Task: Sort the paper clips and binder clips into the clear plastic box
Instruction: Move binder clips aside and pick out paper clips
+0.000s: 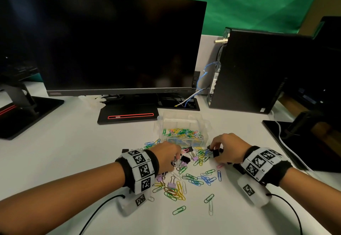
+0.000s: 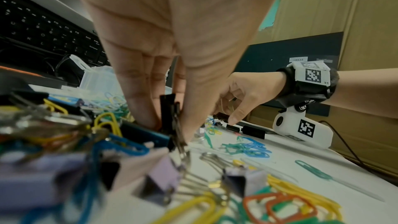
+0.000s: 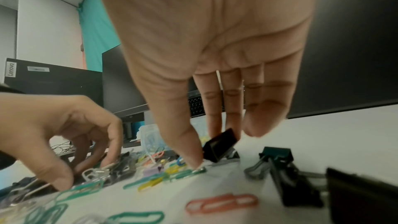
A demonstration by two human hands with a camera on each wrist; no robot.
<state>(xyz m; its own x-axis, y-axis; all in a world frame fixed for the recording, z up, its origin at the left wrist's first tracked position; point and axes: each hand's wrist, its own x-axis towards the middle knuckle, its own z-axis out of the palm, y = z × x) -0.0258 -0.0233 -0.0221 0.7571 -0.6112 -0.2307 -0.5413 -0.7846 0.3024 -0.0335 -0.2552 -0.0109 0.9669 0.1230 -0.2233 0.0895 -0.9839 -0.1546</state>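
The clear plastic box (image 1: 204,124) stands behind the pile, and its near compartment holds several coloured paper clips (image 1: 181,133). Loose paper clips (image 1: 193,179) and lilac binder clips (image 1: 171,185) lie scattered on the white table. My left hand (image 1: 176,160) reaches down into the pile and pinches a black binder clip (image 2: 169,108) between thumb and fingers (image 2: 137,106). My right hand (image 1: 215,153) pinches another black binder clip (image 3: 221,145) just right of the pile, tilted off the table. More black binder clips (image 3: 282,164) lie beside it.
A dark monitor (image 1: 118,46) on its stand (image 1: 127,115) stands behind the box, with a black computer tower (image 1: 258,72) at the right. Another monitor base (image 1: 295,142) and a white cable (image 1: 287,142) lie at the far right. Wrist camera cables trail toward me.
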